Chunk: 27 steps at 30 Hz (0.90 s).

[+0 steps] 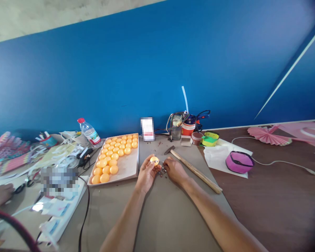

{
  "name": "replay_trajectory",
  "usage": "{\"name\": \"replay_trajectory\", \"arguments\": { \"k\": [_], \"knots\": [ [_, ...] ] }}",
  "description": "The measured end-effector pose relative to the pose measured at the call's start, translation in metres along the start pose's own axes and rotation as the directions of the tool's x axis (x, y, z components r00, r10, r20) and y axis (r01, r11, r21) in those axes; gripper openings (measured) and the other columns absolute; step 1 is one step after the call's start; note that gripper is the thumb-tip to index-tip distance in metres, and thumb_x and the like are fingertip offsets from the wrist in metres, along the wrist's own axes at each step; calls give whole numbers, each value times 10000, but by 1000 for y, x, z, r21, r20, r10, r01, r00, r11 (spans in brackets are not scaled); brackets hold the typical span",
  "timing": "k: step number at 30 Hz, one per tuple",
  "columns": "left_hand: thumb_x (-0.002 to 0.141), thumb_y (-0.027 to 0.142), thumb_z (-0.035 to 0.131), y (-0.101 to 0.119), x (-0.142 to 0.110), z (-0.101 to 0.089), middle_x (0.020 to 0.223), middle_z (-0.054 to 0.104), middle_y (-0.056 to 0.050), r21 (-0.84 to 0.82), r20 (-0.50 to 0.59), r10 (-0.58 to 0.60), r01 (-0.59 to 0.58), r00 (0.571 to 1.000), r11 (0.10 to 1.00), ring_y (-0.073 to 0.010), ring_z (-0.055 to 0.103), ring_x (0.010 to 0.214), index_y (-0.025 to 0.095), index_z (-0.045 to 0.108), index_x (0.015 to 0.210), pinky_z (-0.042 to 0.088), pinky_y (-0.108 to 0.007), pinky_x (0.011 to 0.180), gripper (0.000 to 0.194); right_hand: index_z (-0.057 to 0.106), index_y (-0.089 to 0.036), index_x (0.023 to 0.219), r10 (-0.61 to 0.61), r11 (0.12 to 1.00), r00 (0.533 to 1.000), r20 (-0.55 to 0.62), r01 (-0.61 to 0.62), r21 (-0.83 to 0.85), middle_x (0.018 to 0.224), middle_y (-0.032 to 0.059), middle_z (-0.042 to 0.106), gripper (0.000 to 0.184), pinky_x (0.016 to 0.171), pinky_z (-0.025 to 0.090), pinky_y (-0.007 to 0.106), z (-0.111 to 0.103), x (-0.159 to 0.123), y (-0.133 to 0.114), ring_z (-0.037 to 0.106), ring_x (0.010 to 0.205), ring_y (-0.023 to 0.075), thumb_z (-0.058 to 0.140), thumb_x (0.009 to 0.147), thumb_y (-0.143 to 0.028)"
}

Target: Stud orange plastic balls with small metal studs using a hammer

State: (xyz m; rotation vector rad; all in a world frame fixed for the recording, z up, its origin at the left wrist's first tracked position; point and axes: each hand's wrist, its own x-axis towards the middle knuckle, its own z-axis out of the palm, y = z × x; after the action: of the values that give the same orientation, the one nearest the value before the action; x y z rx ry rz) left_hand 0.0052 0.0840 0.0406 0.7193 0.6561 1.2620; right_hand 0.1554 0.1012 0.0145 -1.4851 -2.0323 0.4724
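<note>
My left hand [148,171] is closed around an orange table tennis ball [154,160], which shows a small dark mark or piece on its top. Close by on the right, my right hand [175,169] has its fingers pinched together over some small dark bits [162,172] on the grey mat; what is between the fingertips is too small to make out. A hammer [194,169] with a wooden handle lies just beyond and to the right of that hand. Left of my hands, a shallow white box [128,169] holds several rows of similar orange balls [114,156].
At the back stand a phone-like upright object [147,128], a glass jar [176,128], a red-and-white cup [188,128] and a yellow container [210,138]. A purple container [239,162] sits on white paper to the right. Leftward are a water bottle [90,133], cables and a power strip [64,213].
</note>
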Motion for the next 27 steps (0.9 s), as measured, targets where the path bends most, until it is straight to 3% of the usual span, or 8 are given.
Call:
{"name": "replay_trajectory", "arguments": {
  "k": [9,16,19,22,25,27],
  "knots": [
    [712,253,661,0,-1,1,892,643,-30,7,-4,-3,3,1000,1000,-113,612,680,203,552,1065,462,-271,699,373,547,-172,771,10,984,991,-137,14,178,776,41,577,131,675,377,244,-2,-1,3,528,731,148,426,753,-126],
    [725,246,645,0,0,0,877,647,-26,-21,-5,-15,15,1000,1000,-120,619,679,201,537,1084,466,-278,699,377,533,-194,725,143,894,959,-246,-19,447,701,12,565,70,626,376,267,-1,2,-1,512,662,154,475,739,-229],
    [726,241,644,-1,0,0,878,650,-27,-30,2,-24,24,1000,999,-120,619,677,200,538,1074,466,-279,699,366,526,-201,682,226,773,962,-156,-79,630,591,-19,518,109,541,353,260,-1,5,-3,461,538,130,533,725,-302],
    [722,241,647,0,0,0,879,653,-30,-34,2,-29,29,1000,999,-120,618,678,198,538,1073,466,-280,704,369,535,-200,681,269,555,963,-13,-144,820,481,-57,451,172,477,309,248,-2,6,-6,393,434,100,566,711,-367],
    [719,243,649,1,0,0,871,655,-34,-37,3,-32,32,999,999,-124,619,680,191,535,1078,465,-288,718,379,570,-186,751,244,334,967,68,-149,931,557,-47,528,211,491,319,237,-3,4,-11,430,451,84,618,669,-374],
    [724,238,643,1,0,0,870,655,-36,-41,11,-35,35,999,999,-128,620,685,188,531,1076,465,-296,728,373,572,-181,781,225,250,969,105,-162,955,616,-38,567,230,490,320,227,-3,3,-14,443,459,74,647,641,-348]
  ]
}}
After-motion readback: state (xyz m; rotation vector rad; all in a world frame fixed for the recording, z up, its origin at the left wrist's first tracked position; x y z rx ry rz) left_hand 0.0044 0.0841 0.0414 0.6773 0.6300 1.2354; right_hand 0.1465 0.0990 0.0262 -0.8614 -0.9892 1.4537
